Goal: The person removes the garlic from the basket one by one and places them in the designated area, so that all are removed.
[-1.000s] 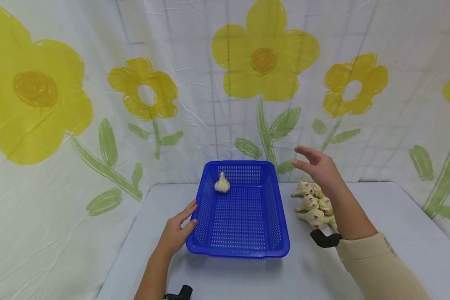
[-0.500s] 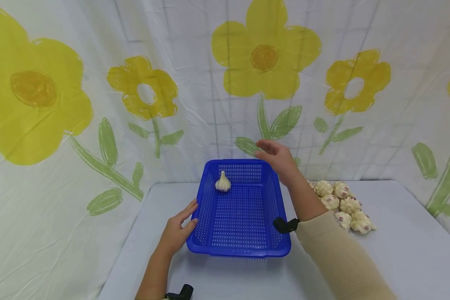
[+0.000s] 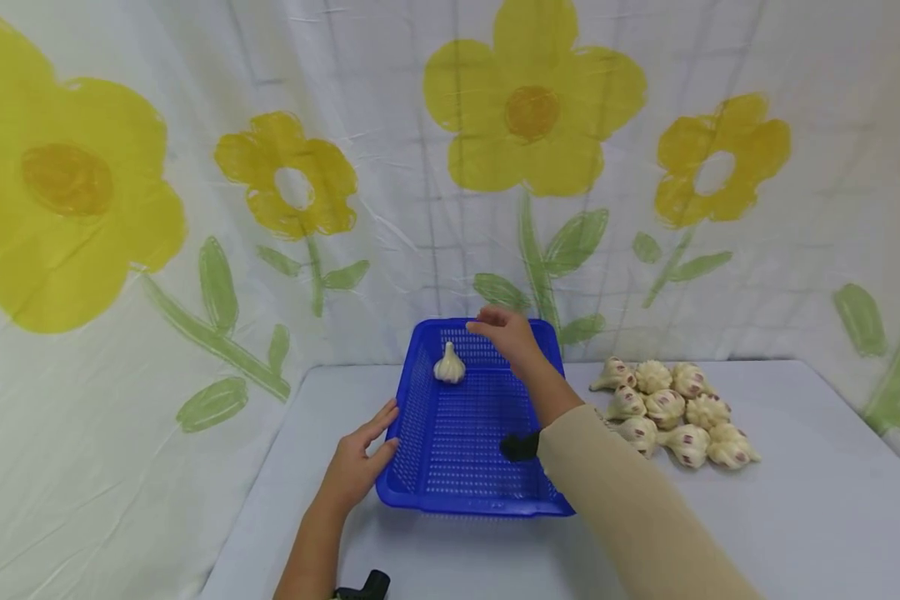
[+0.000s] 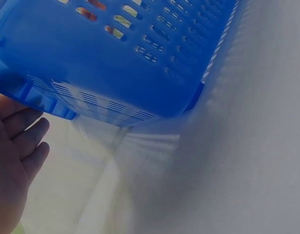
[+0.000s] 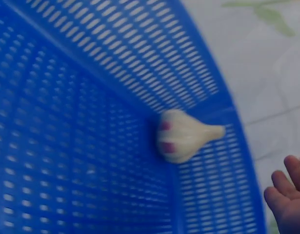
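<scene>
A blue plastic basket [image 3: 480,506] with slotted walls stands on the table. One garlic bulb [image 3: 449,365] sits in its far left corner, stem up; the right wrist view shows the same garlic bulb [image 5: 181,136] with reddish patches. My left hand [image 3: 354,461] rests at the basket's left rim with its fingers extended; in the left wrist view the hand [image 4: 18,151] lies along the outside of the basket. My right hand [image 3: 507,337] is over the far part of the basket, right of the bulb, fingers loosely bent and holding nothing. In the right wrist view several fingertips [image 5: 286,187] show.
Several garlic bulbs [image 3: 665,407] lie grouped in rows on the white table [image 3: 817,500], right of the basket. A white curtain [image 3: 390,150] printed with yellow flowers hangs behind the table's far edge.
My right hand has moved left from above the garlic group to over the basket, bringing the whole group into view. My left hand and the basket stay about where they were.
</scene>
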A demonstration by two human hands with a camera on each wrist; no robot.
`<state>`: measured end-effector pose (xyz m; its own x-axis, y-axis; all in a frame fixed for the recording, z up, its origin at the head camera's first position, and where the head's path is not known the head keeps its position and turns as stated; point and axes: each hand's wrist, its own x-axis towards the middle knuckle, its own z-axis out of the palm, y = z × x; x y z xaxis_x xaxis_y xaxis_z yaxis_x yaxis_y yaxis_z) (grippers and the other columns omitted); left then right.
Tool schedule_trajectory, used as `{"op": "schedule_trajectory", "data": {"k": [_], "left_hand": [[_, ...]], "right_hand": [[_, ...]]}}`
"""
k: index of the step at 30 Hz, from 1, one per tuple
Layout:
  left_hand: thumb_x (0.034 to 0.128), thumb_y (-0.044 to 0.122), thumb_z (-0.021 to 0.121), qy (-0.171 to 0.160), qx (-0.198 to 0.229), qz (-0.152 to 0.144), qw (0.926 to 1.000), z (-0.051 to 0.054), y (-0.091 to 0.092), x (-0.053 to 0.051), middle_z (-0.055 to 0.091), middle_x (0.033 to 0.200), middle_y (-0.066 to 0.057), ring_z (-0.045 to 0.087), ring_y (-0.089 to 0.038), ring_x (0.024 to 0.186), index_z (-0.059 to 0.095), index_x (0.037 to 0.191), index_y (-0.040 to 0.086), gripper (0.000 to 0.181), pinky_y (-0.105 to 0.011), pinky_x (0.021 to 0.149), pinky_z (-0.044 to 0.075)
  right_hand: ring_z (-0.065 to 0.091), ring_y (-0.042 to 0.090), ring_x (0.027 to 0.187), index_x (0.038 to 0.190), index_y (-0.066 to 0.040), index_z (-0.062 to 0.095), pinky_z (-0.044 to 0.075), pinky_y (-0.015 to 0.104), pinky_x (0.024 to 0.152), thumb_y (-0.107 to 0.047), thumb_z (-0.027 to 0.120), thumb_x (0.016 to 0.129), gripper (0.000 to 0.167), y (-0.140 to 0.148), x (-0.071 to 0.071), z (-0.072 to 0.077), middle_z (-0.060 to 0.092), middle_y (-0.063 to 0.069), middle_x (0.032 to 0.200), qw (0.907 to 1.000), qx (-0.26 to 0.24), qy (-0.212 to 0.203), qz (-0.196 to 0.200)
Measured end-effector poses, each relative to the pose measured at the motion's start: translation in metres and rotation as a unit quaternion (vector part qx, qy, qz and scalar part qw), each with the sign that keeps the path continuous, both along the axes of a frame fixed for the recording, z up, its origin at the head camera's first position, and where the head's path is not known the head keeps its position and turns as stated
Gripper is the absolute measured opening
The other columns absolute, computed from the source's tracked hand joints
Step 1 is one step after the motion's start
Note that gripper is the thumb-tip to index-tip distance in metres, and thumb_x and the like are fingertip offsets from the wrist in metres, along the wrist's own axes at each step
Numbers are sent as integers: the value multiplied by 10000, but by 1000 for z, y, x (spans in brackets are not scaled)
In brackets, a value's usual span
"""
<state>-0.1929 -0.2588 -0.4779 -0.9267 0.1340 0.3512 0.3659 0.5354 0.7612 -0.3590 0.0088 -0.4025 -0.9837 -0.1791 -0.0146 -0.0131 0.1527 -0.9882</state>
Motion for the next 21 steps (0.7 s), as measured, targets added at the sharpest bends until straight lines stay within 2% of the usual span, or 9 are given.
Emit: {"op": "schedule_trajectory", "data": {"k": [3, 5, 10, 16, 21], "left_hand": [[945, 132, 618, -54, 39, -19, 10000, 0, 0, 0, 455, 1512, 47, 438, -190, 1389, 541, 1412, 99, 474, -466, 1119, 375], [948, 136, 614, -79, 45, -17, 10000, 1, 0, 1, 451, 1514, 59, 435, -174, 1390, 541, 1413, 105, 472, -455, 1122, 372], [938, 110, 624, -15, 101, -49, 9999, 1, 0, 2, 459, 1513, 19, 441, -205, 1388, 544, 1408, 94, 477, -486, 1114, 377], [940, 117, 625, 44, 7, -63, 10000, -1, 3, 1, 460, 1514, -3, 442, -235, 1388, 540, 1412, 92, 481, -511, 1102, 385], [940, 133, 615, -35, -37, 90, 9999, 0, 3, 2, 458, 1513, 27, 443, -217, 1387, 543, 1413, 103, 479, -503, 1101, 388]], "right_hand": [[455, 298, 1369, 1440, -111, 501, 362, 517, 1148, -364, 719, 889, 644, -8, -3, -17, 544, 79, 1434, 9988, 291, -380, -115], [459, 312, 1363, 1430, -103, 511, 370, 519, 1142, -351, 719, 889, 630, -13, -5, -27, 544, 92, 1431, 9979, 407, -490, -132], [475, 331, 1344, 1413, -63, 519, 398, 494, 1126, -301, 725, 886, 614, -25, -6, -44, 543, 137, 1423, 9969, 624, -478, -70], [492, 348, 1325, 1406, -32, 517, 423, 488, 1105, -258, 737, 876, 617, -31, -3, -61, 537, 179, 1419, 9917, 1136, -592, -83], [462, 369, 1352, 1413, 9, 493, 387, 494, 1137, -229, 758, 847, 669, -38, 0, -66, 508, 210, 1444, 9899, 1322, -440, 245]]}}
